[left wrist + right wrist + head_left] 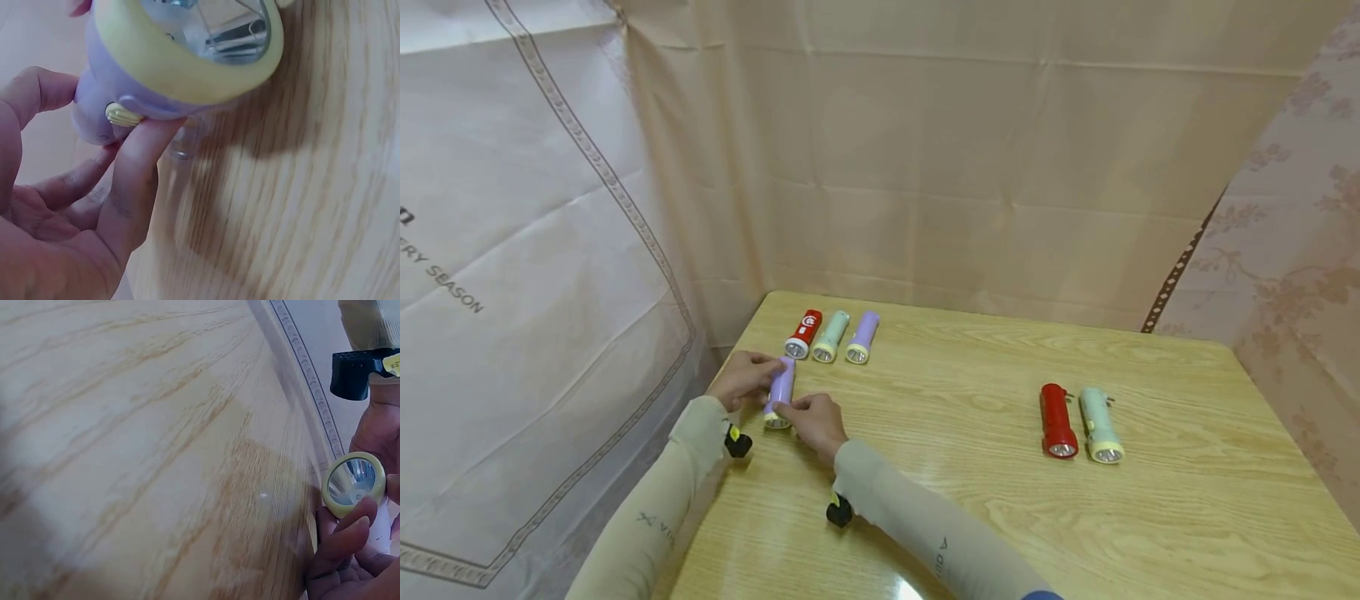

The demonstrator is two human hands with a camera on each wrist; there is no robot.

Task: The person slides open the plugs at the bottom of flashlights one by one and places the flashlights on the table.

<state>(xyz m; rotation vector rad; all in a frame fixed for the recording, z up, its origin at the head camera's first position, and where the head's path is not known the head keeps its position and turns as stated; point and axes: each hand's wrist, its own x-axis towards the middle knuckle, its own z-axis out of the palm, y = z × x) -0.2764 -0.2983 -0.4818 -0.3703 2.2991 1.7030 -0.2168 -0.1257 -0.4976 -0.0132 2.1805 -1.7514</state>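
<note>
A purple flashlight (pixel 783 383) with a pale yellow head lies between both hands near the table's left edge, its lens toward me. My left hand (pixel 743 380) grips its body from the left. In the left wrist view, thumb and fingers (pixel 140 165) pinch the purple body beside the yellow switch (pixel 122 115). From the right, my right hand (pixel 817 423) holds the head end. The right wrist view has its fingers (pixel 350 540) curled against the yellow rim (pixel 335 503). Just behind stand in a row a red flashlight (pixel 804 332), a mint green one (pixel 832 335) and another purple one (pixel 864 335).
On the right side of the wooden table (pixel 940 400) lie a second red flashlight (pixel 1057 419) and a second mint green one (pixel 1100 423), side by side. Cloth hangs behind the table (pixel 910 167) and along its left side (pixel 535 275).
</note>
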